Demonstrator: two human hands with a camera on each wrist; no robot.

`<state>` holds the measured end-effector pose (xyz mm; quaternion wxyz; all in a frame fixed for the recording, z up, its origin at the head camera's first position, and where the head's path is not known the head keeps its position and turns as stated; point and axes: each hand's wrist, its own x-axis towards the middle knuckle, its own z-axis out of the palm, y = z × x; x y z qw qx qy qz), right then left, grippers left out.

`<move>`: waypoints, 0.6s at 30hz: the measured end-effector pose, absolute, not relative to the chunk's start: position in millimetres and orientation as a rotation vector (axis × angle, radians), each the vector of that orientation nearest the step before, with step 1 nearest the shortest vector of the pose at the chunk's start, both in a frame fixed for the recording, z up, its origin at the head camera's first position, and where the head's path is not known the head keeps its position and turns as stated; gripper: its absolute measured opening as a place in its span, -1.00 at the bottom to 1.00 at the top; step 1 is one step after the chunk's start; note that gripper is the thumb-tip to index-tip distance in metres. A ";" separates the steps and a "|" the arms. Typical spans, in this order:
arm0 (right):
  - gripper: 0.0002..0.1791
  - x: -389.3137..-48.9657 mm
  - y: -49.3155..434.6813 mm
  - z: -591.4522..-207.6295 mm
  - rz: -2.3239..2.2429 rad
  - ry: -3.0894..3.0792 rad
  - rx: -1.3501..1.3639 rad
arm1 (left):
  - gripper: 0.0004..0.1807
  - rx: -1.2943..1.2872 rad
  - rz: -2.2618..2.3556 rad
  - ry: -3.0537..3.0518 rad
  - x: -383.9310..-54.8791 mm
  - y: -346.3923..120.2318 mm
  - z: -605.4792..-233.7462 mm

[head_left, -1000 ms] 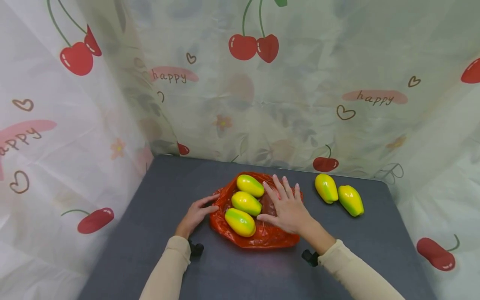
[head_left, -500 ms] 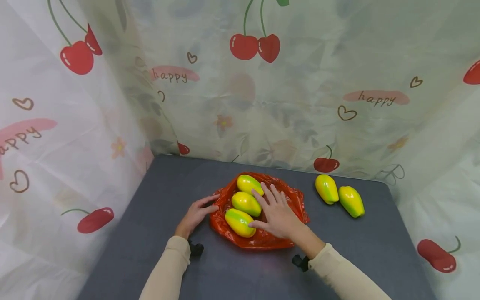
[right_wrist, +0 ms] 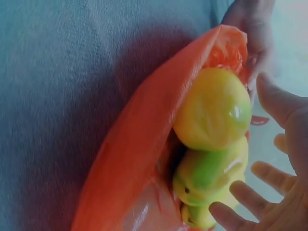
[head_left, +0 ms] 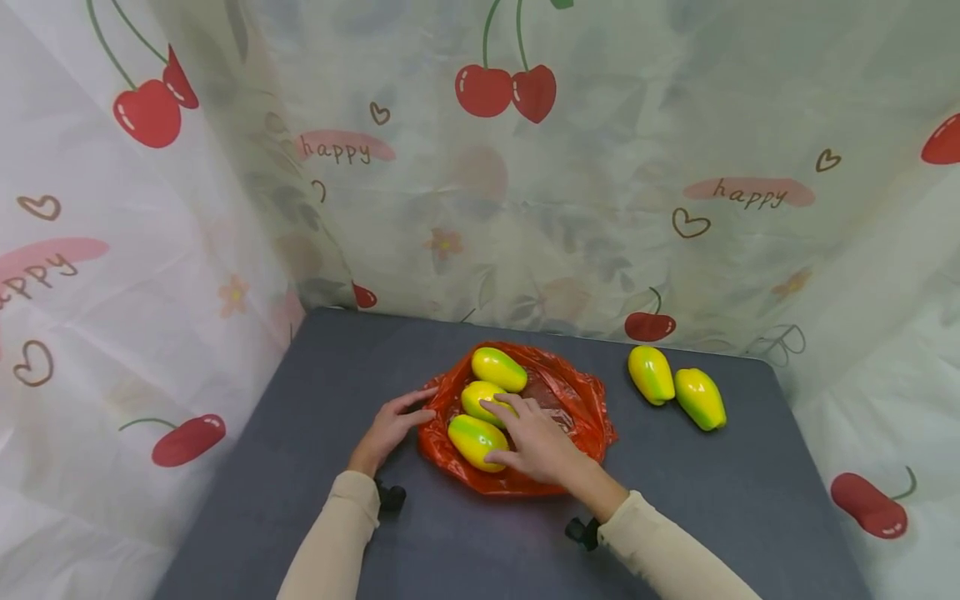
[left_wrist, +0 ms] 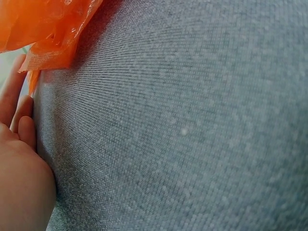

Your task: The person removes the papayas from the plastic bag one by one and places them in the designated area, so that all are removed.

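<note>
A red plastic bag [head_left: 581, 404] lies spread on the table with three yellow-green papayas inside: one at the back [head_left: 498, 369], a middle papaya [head_left: 478, 398] and a front papaya [head_left: 477, 443]. At the bag's left edge my left hand [head_left: 384, 435] touches the plastic with relaxed fingers; the left wrist view shows the bag's corner [left_wrist: 53, 48] against them. My right hand [head_left: 538, 448] hovers over the front and middle papayas, partly covering the middle one. Its fingers [right_wrist: 248, 195] are spread in the right wrist view, apart from the fruit.
Two more papayas, a left one [head_left: 651, 375] and a right one [head_left: 701, 399], lie side by side at the back right of the dark grey table [head_left: 480, 550]. A cherry-patterned curtain [head_left: 525, 183] surrounds the table's back and sides.
My right hand has moved left and a little toward me, from the bag's right part to over the front papayas. My left hand and the papayas have stayed in place.
</note>
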<state>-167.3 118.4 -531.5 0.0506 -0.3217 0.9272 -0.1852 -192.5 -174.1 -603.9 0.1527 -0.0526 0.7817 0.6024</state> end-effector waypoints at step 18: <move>-0.20 -163.3 100.6 -541.8 -0.693 2.740 -0.965 | -0.47 -0.152 1.685 2.286 -193.2 -174.5 -604.8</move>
